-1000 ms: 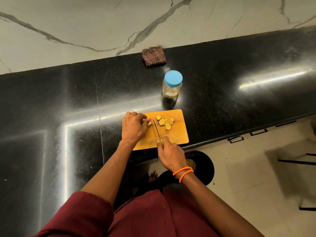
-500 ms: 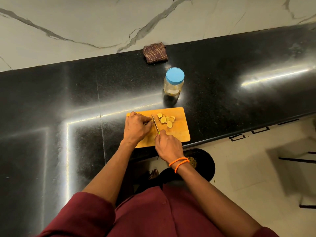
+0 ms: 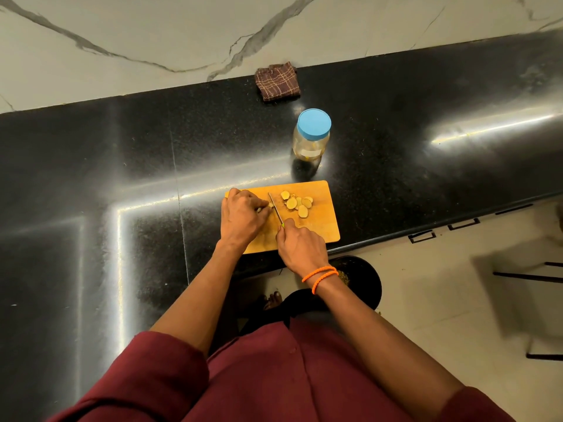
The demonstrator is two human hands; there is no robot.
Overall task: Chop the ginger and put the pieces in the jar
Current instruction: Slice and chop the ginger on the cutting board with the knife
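The knife [image 3: 275, 210] is coming back down against the ginger [image 3: 269, 205] after being drawn away toward the board's near edge a second ago; half a second ago the blade was already closing on the left hand, and now it is standing right beside those fingertips. The right hand [image 3: 300, 248] is gripping the handle with fingers curled round it, forefinger riding forward toward the blade. The left hand [image 3: 242, 215] is bunching over the uncut stub, fingers curled and pinching it down on the board [image 3: 323, 229]; only a sliver of ginger is showing past the knuckles, so how much is left I cannot tell.

The slices [image 3: 297, 203] are lying in a small overlapping heap on the board's far right, just beyond the blade, and that heap is looking much the same as it did a second ago. To my eye that means another slice is being cut, not yet freed.

The jar [image 3: 311, 135] is standing on the black counter [image 3: 122, 166] just behind the board, its blue lid on. So the chopping is well along, I judge, but the jar is waiting to be opened and nothing from this heap is going in yet. A folded cloth [image 3: 277, 82] is lying farther back by the wall.
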